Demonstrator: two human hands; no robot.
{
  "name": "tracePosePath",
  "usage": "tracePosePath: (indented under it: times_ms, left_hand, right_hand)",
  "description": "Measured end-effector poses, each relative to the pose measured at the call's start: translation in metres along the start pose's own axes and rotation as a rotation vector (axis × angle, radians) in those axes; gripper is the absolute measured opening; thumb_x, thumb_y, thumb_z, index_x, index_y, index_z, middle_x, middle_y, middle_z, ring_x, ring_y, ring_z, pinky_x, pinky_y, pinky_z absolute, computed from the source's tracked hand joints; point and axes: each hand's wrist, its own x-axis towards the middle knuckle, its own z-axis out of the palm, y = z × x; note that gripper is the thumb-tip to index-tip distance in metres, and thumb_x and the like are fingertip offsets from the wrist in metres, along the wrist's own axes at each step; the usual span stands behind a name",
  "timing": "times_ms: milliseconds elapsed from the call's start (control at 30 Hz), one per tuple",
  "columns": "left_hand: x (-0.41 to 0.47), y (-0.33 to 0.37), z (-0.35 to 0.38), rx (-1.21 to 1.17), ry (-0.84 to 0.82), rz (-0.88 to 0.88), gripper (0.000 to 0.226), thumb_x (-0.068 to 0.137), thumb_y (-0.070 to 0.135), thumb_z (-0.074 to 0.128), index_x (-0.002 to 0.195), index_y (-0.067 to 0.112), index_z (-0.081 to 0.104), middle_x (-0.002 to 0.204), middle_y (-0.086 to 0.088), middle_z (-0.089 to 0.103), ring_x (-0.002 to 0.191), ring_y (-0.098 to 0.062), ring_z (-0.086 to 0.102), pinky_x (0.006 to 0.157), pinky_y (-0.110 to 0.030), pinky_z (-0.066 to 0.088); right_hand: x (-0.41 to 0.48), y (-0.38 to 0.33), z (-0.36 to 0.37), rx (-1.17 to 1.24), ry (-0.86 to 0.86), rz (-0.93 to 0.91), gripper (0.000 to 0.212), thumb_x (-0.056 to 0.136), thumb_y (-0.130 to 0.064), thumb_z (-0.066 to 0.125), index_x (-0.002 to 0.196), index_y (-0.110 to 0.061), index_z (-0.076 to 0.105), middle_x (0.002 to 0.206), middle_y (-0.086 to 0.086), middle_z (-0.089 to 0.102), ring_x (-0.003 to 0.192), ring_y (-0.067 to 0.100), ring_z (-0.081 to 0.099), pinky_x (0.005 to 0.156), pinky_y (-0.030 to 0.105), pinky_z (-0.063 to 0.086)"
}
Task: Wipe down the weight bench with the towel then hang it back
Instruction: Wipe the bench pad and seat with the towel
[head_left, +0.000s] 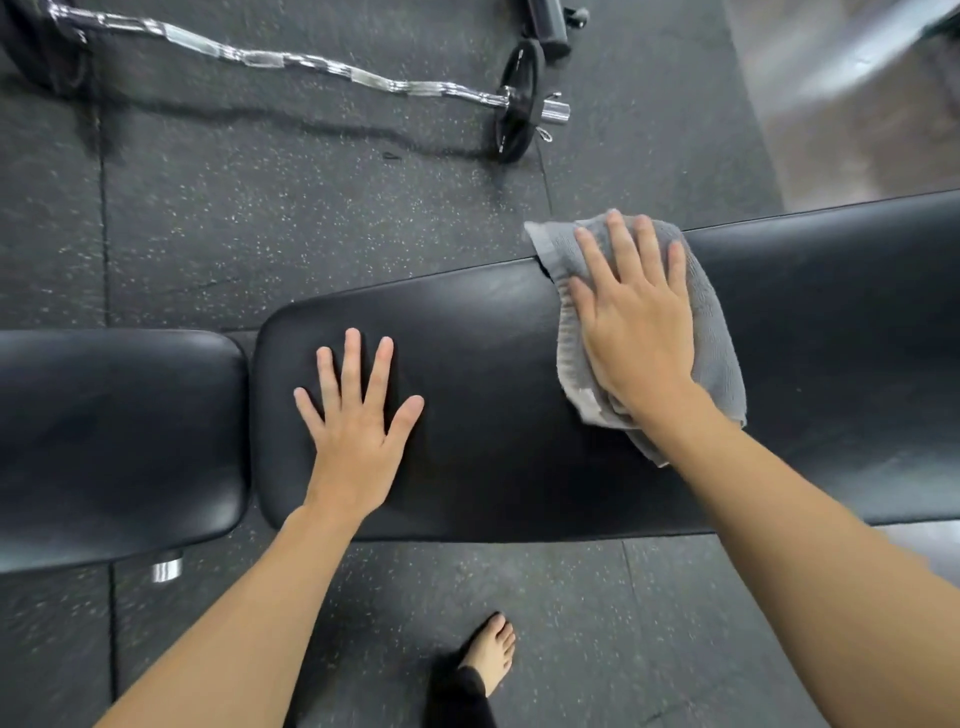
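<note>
The black padded weight bench (493, 374) runs across the view, with a separate seat pad (114, 441) at the left. A grey towel (719, 343) lies bunched on the long pad, one corner hanging past its far edge. My right hand (634, 332) presses flat on the towel, fingers spread and pointing away from me. My left hand (358, 421) rests palm down on the bare pad near its left end, fingers spread, holding nothing.
A chrome curl bar (260, 57) with a black plate (517, 104) lies on the speckled rubber floor beyond the bench. My bare foot (491, 649) stands on the floor on the near side. A bare concrete strip (857, 93) shows at top right.
</note>
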Motion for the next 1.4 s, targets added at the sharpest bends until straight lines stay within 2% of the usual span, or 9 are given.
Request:
tracePosePath:
  times_ms: [167, 367, 467, 533, 633, 767, 867, 1100, 1400]
  left_hand:
    - [0.001, -0.013, -0.010, 0.016, 0.002, 0.097, 0.070, 0.101, 0.061, 0.023, 0.163, 0.035, 0.003, 0.172, 0.007, -0.013, 0.158, -0.022, -0.018, 0.123, -0.053, -0.011]
    - [-0.001, -0.043, -0.024, -0.233, 0.066, 0.093, 0.056, 0.109, 0.018, 0.036, 0.163, 0.020, 0.020, 0.173, 0.001, 0.000, 0.159, -0.018, -0.009, 0.130, -0.041, 0.002]
    - [-0.001, -0.054, -0.033, -0.349, 0.141, 0.013, 0.048, 0.105, 0.005, 0.035, 0.152, 0.007, 0.041, 0.166, -0.007, 0.030, 0.155, -0.022, 0.025, 0.125, -0.029, 0.024]
    - [-0.005, -0.061, -0.040, -0.396, 0.200, -0.045, 0.041, 0.100, 0.000, 0.036, 0.138, 0.001, 0.050, 0.145, -0.013, 0.053, 0.131, -0.022, 0.052, 0.110, -0.015, 0.035]
    - [-0.009, -0.076, -0.053, -0.358, 0.148, -0.018, 0.049, 0.095, -0.006, 0.041, 0.141, 0.010, 0.049, 0.148, -0.001, 0.051, 0.121, -0.004, 0.050, 0.101, 0.000, 0.032]
    - [-0.009, -0.065, -0.050, -0.214, 0.060, 0.087, 0.050, 0.100, 0.006, 0.053, 0.149, 0.010, 0.044, 0.164, 0.000, 0.031, 0.152, -0.018, 0.032, 0.124, -0.037, 0.030]
    - [-0.007, -0.022, -0.038, -0.145, 0.027, 0.181, 0.059, 0.104, 0.016, 0.051, 0.159, 0.009, 0.031, 0.172, -0.001, 0.013, 0.159, -0.018, 0.009, 0.128, -0.039, 0.015]
    - [0.004, 0.089, 0.000, -0.117, -0.013, 0.334, 0.062, 0.108, 0.029, 0.041, 0.163, 0.017, 0.016, 0.173, 0.000, 0.000, 0.160, -0.020, -0.006, 0.128, -0.051, -0.002]
    - [0.008, 0.093, 0.008, -0.174, -0.040, 0.293, 0.065, 0.107, 0.017, 0.039, 0.164, 0.022, 0.006, 0.173, 0.006, -0.008, 0.158, -0.014, -0.014, 0.126, -0.049, -0.012]
  right_hand:
    - [-0.063, -0.062, 0.017, 0.017, -0.014, -0.055, 0.057, 0.110, -0.041, 0.027, 0.162, -0.021, 0.017, 0.171, 0.011, 0.012, 0.157, 0.035, 0.011, 0.126, 0.055, 0.010]
    - [-0.103, -0.150, 0.048, 0.049, -0.051, -0.103, 0.060, 0.109, -0.041, 0.026, 0.163, -0.020, 0.011, 0.171, 0.012, 0.005, 0.157, 0.036, 0.004, 0.126, 0.057, 0.009]
    - [-0.102, -0.208, 0.055, 0.128, -0.091, -0.248, 0.059, 0.107, -0.035, 0.032, 0.162, -0.017, 0.019, 0.171, 0.013, 0.009, 0.157, 0.036, 0.007, 0.126, 0.056, 0.004]
    - [-0.102, -0.239, 0.058, 0.163, -0.126, -0.331, 0.057, 0.105, -0.032, 0.033, 0.160, -0.016, 0.027, 0.170, 0.012, 0.014, 0.157, 0.035, 0.010, 0.125, 0.053, 0.003]
    - [-0.101, -0.247, 0.059, 0.188, -0.132, -0.330, 0.055, 0.107, -0.034, 0.033, 0.160, -0.019, 0.029, 0.170, 0.007, 0.017, 0.157, 0.029, 0.013, 0.127, 0.049, 0.007]
    - [-0.099, -0.195, 0.050, 0.142, -0.087, -0.235, 0.056, 0.107, -0.038, 0.032, 0.160, -0.022, 0.026, 0.170, 0.003, 0.017, 0.157, 0.026, 0.014, 0.127, 0.048, 0.010]
    - [-0.094, -0.128, 0.036, 0.061, -0.074, -0.105, 0.057, 0.108, -0.040, 0.030, 0.162, -0.023, 0.020, 0.171, 0.003, 0.014, 0.158, 0.026, 0.012, 0.127, 0.050, 0.011]
    - [-0.016, 0.009, -0.009, 0.019, -0.055, 0.022, 0.057, 0.109, -0.042, 0.025, 0.162, -0.021, 0.021, 0.170, 0.006, 0.016, 0.158, 0.029, 0.010, 0.127, 0.052, 0.008]
    - [-0.149, -0.013, 0.013, -0.043, -0.080, -0.096, 0.057, 0.109, -0.039, 0.025, 0.162, -0.018, 0.020, 0.170, 0.009, 0.014, 0.158, 0.032, 0.008, 0.127, 0.052, 0.009]
